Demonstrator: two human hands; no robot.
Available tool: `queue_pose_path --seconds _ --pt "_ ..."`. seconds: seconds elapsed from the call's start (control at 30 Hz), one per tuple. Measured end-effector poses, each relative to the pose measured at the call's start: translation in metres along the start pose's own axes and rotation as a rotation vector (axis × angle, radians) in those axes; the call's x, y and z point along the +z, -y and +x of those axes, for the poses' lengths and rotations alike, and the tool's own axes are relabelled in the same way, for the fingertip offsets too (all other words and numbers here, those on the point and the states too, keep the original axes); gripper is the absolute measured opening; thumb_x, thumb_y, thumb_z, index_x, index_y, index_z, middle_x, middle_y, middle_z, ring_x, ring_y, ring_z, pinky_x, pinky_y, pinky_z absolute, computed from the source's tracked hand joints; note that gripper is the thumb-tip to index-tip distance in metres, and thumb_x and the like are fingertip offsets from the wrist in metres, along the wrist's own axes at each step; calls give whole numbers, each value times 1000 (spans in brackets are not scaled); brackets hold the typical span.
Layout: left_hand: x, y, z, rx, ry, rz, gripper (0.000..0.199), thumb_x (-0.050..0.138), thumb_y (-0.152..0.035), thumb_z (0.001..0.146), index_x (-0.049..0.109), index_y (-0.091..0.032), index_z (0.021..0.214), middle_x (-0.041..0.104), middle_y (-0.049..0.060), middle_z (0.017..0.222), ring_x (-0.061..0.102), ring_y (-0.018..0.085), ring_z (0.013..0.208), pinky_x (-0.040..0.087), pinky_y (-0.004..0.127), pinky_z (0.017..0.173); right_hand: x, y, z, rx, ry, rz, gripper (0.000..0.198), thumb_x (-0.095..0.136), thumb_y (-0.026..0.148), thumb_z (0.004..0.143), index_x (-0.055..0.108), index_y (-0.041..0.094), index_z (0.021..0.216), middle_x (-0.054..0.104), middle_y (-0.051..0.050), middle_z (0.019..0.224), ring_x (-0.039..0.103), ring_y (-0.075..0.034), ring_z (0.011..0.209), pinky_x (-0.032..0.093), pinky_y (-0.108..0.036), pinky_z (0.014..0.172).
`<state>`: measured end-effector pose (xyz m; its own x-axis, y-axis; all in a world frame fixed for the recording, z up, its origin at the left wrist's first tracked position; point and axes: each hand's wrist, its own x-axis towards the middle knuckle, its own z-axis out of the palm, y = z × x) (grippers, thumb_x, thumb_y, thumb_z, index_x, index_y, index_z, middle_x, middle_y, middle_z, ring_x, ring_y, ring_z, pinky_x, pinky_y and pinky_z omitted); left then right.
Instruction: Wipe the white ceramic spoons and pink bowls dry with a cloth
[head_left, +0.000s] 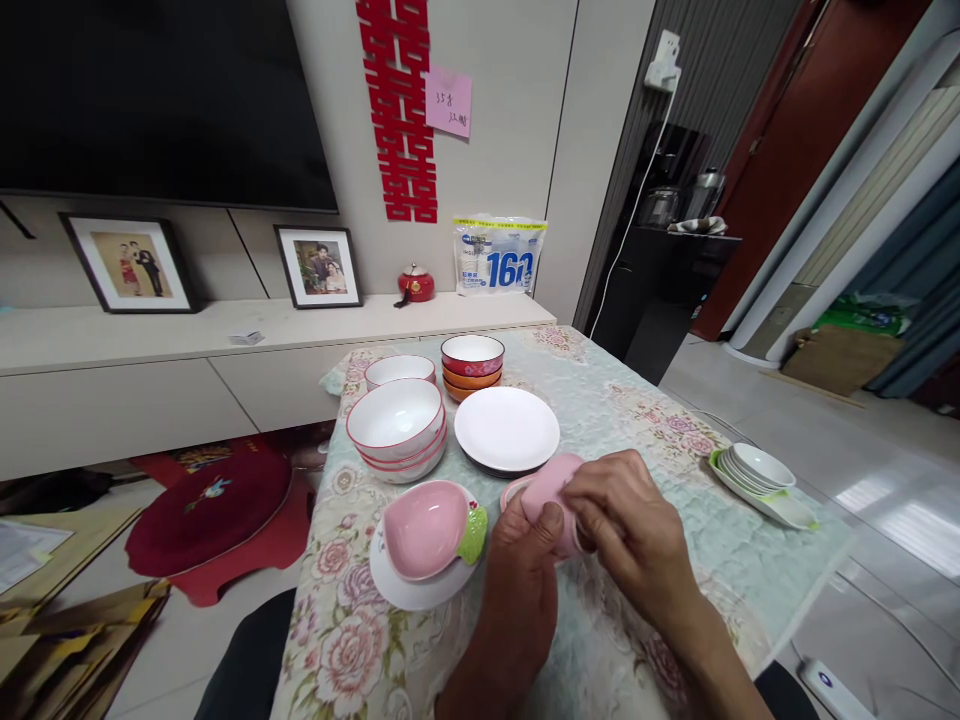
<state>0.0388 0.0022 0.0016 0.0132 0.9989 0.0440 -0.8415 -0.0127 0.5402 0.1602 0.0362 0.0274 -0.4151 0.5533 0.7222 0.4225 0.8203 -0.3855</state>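
My left hand (pixel 525 590) is closed around a smooth pink rounded piece of crockery (pixel 553 483), its thumb pressed on the near side. My right hand (pixel 637 525) grips the same piece from the right with bent fingers. Another pink rim shows just behind and below it; whether it is a separate dish I cannot tell. Left of my hands, a pink peach-shaped bowl (pixel 424 530) with a green leaf rests on a white plate (pixel 409 597). Just beyond my hands lies a stack of plates, a white plate (pixel 506 428) on top and a dark edge beneath.
White bowls with red rims (pixel 397 425) are stacked at the left, red and orange bowls (pixel 472 368) behind. Small white dishes (pixel 757 470) sit on a long dish at the right edge of the flowered tablecloth (pixel 352 640). A red stool (pixel 217 510) stands left.
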Motion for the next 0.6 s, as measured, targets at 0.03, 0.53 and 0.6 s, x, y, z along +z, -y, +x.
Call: queue_pose_path --seconds 0.03,0.53,0.6 --pt "1 0 0 6 10 4 20 71 -25 86 76 -18 105 77 8 104 68 28 106 50 39 94 0 -4 -1 58 -55 26 15 55 10 97 63 22 99 65 -2 90 57 -19 88 42 -35 80" --pt "-12 -8 11 26 -91 -189 31 72 -30 86 72 -14 114 77 15 115 63 33 123 48 47 106 25 2 -5 146 -212 -73 11 57 11 95 63 21 97 60 -4 92 57 -19 90 46 -32 78" --pt "-14 -7 10 17 -111 -180 27 74 -32 85 73 -15 106 77 14 112 64 32 121 49 45 105 26 10 -5 70 -150 -114 14 55 8 96 63 19 97 59 -5 90 55 -20 89 45 -34 77"
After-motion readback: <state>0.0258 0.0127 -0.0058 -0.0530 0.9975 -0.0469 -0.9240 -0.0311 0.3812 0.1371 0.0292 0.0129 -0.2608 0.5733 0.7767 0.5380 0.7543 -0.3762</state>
